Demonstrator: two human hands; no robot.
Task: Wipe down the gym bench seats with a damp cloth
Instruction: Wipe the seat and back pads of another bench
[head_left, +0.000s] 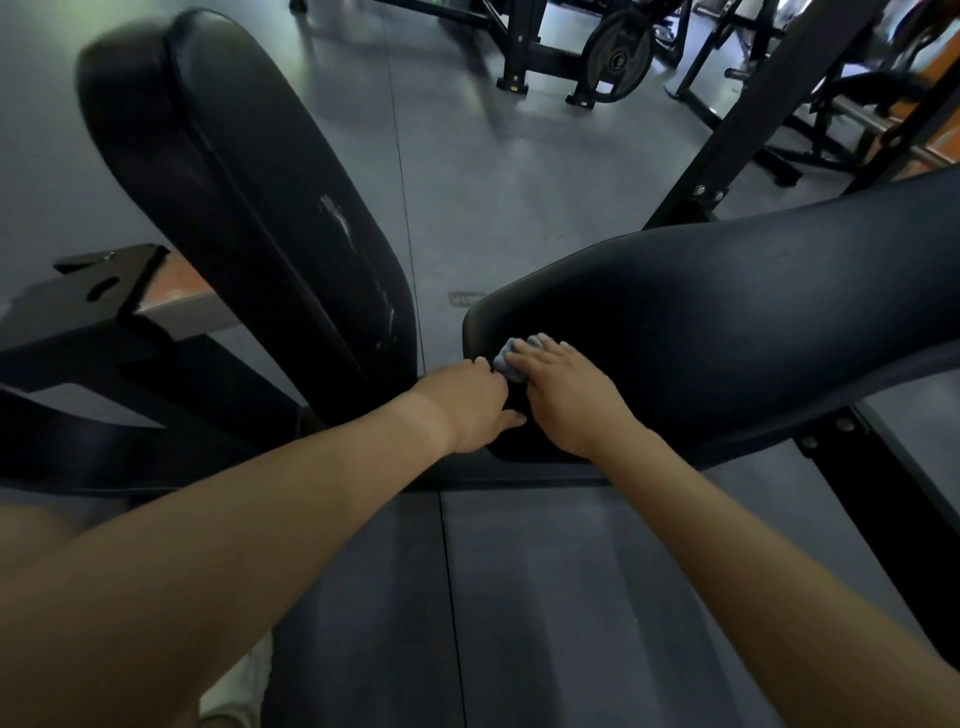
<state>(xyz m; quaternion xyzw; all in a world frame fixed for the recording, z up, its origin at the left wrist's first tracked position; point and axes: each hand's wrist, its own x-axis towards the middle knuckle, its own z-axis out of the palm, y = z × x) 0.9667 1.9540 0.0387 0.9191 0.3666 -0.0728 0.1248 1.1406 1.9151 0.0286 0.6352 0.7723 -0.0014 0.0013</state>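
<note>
A black padded bench seat (727, 312) stretches from the centre to the right edge. My right hand (566, 395) lies flat on its near left end, pressing a small blue-grey cloth (511, 358) against the pad; only a corner of the cloth shows past the fingers. My left hand (478, 405) rests on the seat's left edge beside it, fingertips touching the cloth, thumb reaching toward the right hand. A second black pad (249, 197), scuffed with pale marks, stands tilted at the left.
A black steel frame (104, 374) with an orange-tinted bar runs under the left pad. A slanted black upright (769, 104) rises behind the seat. A rack with a weight plate (618, 57) stands far back on the grey floor (467, 182).
</note>
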